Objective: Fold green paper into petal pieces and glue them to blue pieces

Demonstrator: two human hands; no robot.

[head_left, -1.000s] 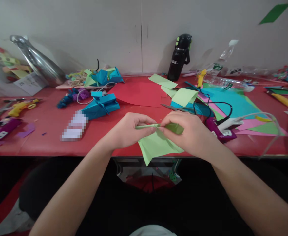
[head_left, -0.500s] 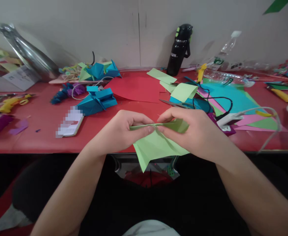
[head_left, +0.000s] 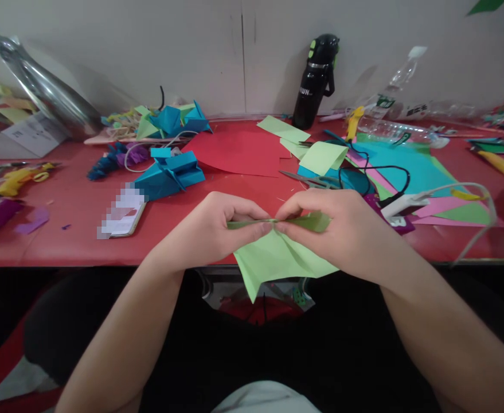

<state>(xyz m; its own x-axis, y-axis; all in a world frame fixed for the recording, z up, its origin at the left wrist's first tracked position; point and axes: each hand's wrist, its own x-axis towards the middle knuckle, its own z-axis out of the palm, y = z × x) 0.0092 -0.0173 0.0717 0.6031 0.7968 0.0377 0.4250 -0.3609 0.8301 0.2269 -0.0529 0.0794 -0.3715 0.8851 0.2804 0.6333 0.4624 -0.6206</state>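
A light green sheet of paper is pinched between my two hands at the table's front edge. My left hand grips its upper edge near the middle, thumb in front and fingers behind. Close beside it, my right hand pinches the same folded ridge from the other side. The lower part of the paper hangs down with a pointed corner and soft creases. My fingers cover part of the upper fold.
On the red table are a phone, folded blue paper, scissors and green paper pieces. Coloured sheets and a white cable lie right. A black bottle stands behind.
The hands and the green paper keep nearly the same pose, both hands still pinching the fold. The camera view has shifted slightly.
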